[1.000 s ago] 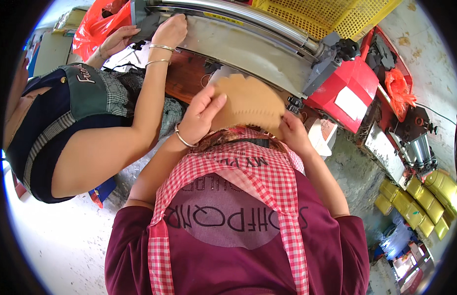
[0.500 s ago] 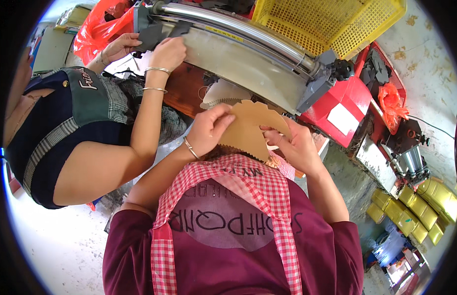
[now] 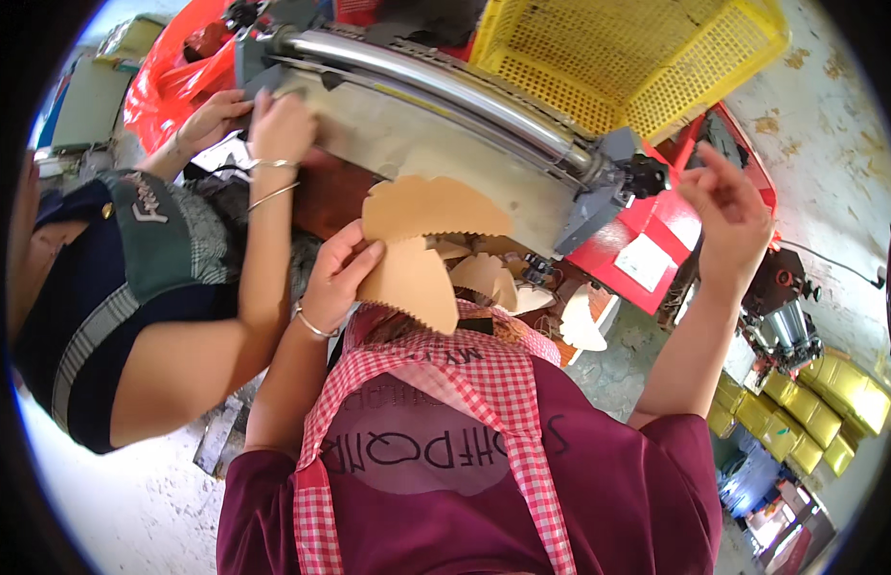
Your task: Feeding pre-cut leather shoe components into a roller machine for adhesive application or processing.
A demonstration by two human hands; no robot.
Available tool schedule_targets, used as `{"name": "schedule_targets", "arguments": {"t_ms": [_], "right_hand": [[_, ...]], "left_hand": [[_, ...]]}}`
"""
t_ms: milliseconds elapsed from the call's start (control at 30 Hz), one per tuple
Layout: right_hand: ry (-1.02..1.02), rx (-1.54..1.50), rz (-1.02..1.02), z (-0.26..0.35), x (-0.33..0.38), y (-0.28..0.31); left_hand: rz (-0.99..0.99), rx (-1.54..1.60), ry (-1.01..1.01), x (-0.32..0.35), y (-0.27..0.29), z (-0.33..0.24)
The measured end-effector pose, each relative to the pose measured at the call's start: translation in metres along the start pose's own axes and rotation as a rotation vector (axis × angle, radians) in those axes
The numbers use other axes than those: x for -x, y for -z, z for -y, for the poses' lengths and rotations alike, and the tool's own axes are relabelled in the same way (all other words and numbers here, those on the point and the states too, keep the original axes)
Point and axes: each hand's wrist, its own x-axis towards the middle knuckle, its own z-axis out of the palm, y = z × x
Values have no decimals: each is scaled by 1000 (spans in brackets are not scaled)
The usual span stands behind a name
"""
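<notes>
Across the upper part of the view runs a grey roller machine (image 3: 599,206), its bright metal roller (image 3: 426,80) set above a flat plate (image 3: 445,153), with a red housing (image 3: 599,253) at the right end. On the left, a co-worker (image 3: 201,350) has both hands near the machine's left end. Behind the roller stands a yellow perforated crate (image 3: 647,101). Nearer the wearer, two tan scalloped pieces (image 3: 431,209), perhaps leather or card, fan apart in front of the plate; whether they are joined cannot be told. The left hand (image 3: 335,278) pinches them at their left side, thumb on top. Well apart from them, the right hand (image 3: 731,220) is raised beside the red housing, fingers loosely spread, apparently holding nothing. Smaller-looking cut pieces (image 3: 484,276) lie beyond the held ones. The step in hand looks like one-handed holding of the two pieces; a next move on them would call for a steady left pinch that spares the toothed edges, and right fingers reaching across.
</notes>
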Motion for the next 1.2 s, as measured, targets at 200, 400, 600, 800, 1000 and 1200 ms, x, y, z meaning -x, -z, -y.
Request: {"name": "schedule_targets", "arguments": {"t_ms": [200,400,600,800,1000,1200], "right_hand": [[-259,6,-159,-147,-9,42],[-260,420,-317,-170,38,66],[-67,575,-263,-174,81,70],[-422,206,-447,-177,60,76],[-410,-78,-438,-209,55,108],[-280,-277,-589,-172,68,105]], "left_hand": [[86,-80,44,-8,-18,2],[135,-122,79,-18,-28,4],[192,-186,75,-27,-33,12],[189,-181,82,-23,-40,9],[180,-203,66,-15,-34,11],[163,-194,77,-9,-30,13]]}}
